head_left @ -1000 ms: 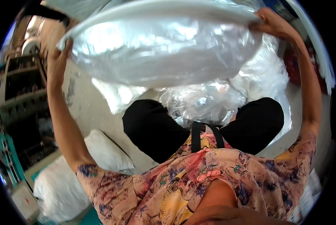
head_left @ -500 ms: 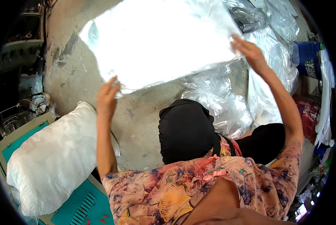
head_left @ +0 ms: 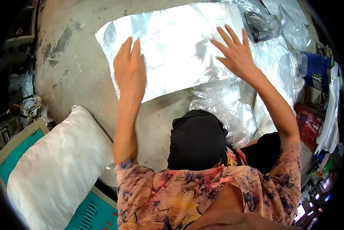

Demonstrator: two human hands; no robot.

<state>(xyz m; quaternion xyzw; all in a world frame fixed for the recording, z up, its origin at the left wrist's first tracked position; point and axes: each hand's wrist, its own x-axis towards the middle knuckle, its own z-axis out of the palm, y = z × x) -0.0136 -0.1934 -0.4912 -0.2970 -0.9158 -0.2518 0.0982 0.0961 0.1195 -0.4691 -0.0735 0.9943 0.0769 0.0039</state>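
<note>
A shiny, silvery-white plastic sheet or flat bag (head_left: 175, 50) lies spread on the concrete floor in front of me, its surface wrinkled and glaring. My left hand (head_left: 130, 71) is over its left part, palm down, fingers stretched out and slightly blurred. Over its right part is my right hand (head_left: 233, 53), fingers spread wide. Neither hand grips anything; whether the palms press on the sheet or hover just above, I cannot tell.
Crumpled clear plastic (head_left: 225, 109) lies between me and the sheet. A dark plastic bundle (head_left: 262, 26) sits at the far right, near a blue container (head_left: 315, 71) and a red package (head_left: 308, 122). A stuffed white sack (head_left: 60, 165) rests at left on teal-panelled equipment (head_left: 89, 211).
Both hands have let go of the sheet's near corners and moved inward over it with fingers out. The sheet, held up and brightly glaring before, now lies flat.
</note>
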